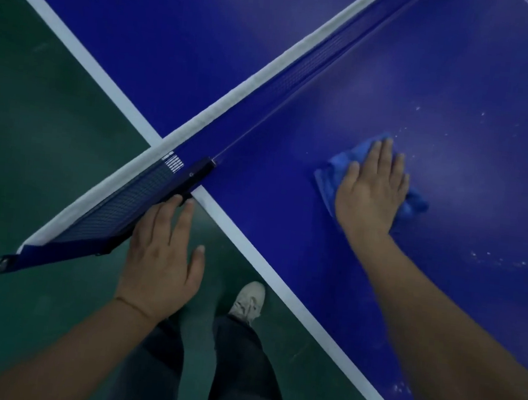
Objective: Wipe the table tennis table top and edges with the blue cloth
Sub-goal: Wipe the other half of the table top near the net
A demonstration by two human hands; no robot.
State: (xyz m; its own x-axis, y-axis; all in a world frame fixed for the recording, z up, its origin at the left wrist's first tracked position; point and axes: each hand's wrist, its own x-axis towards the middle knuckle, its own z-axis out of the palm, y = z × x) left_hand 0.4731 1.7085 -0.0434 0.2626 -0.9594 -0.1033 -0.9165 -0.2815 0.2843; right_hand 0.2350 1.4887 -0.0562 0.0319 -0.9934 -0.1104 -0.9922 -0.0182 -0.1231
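Head view: the right hand lies flat, fingers straight, pressing the blue cloth onto the blue table, near the net. White specks dot the surface beside the cloth. The left hand rests released, fingers extended, against the net bracket overhanging the table's white edge. A shoe stands on the green floor.

Dim, bluish, even light; soft glare patches lie on the table top at the right. The picture is slightly soft, with wide-angle bending at the edges.
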